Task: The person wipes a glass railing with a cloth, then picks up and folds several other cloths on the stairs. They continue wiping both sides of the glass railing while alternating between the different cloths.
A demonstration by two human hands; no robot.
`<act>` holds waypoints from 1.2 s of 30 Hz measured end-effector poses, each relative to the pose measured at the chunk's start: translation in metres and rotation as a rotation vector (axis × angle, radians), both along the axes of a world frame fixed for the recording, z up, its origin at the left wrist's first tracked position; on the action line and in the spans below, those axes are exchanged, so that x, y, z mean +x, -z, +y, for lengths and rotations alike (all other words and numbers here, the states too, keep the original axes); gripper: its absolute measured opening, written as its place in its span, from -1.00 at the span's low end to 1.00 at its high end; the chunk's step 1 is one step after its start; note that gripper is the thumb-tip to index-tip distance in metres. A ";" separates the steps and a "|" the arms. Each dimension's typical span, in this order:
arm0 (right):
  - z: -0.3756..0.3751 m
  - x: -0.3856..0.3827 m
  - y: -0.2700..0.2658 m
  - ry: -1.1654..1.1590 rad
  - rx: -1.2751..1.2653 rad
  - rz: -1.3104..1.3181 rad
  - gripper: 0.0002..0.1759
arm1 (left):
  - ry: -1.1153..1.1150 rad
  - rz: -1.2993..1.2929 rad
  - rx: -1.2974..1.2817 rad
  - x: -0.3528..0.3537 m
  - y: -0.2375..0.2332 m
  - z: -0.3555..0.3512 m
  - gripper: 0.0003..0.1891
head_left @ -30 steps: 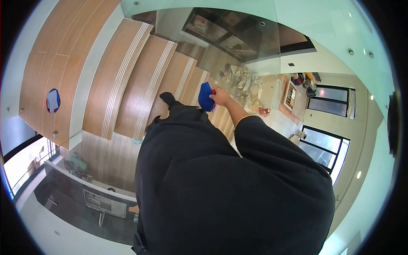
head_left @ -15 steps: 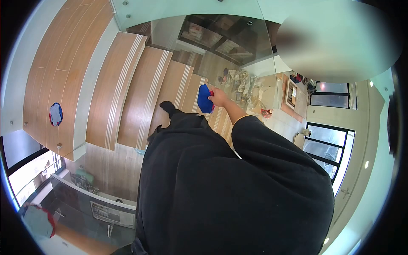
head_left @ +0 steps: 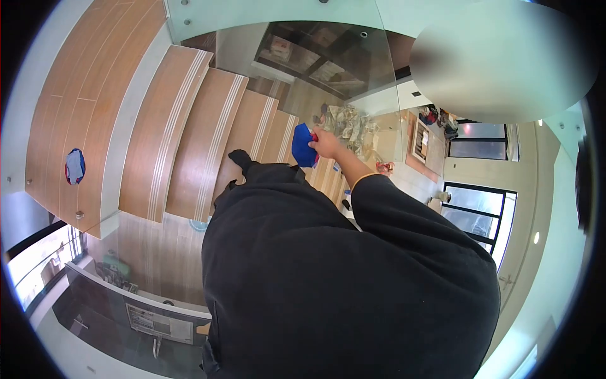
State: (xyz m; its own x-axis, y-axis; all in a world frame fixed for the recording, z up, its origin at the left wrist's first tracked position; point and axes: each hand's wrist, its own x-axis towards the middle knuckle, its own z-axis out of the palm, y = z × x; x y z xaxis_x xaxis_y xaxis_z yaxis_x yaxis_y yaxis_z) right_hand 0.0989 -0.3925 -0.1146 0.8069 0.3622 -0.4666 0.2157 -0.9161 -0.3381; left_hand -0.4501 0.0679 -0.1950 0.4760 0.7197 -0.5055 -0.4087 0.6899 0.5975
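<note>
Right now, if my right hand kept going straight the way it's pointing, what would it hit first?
The right hand grips the blue cloth, which leads the way. Going straight on, the cloth would probably meet the glass panel first, with the wooden steps beyond it. Depth is unclear here.

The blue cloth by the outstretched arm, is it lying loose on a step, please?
No, the right hand grips the blue cloth, holding it clear of the wooden steps.
</note>
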 end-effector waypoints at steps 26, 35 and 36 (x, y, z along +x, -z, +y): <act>0.024 0.068 0.053 -0.259 0.198 0.024 -0.70 | -0.046 0.361 -0.215 -0.017 0.015 -0.237 -0.47; 0.010 0.038 0.065 -0.245 0.141 0.072 -0.73 | -0.158 0.135 0.490 0.041 -0.240 0.072 -0.23; 0.001 0.038 0.071 -0.175 0.128 0.125 -0.74 | 0.099 -0.081 0.581 0.048 -0.300 0.107 -0.26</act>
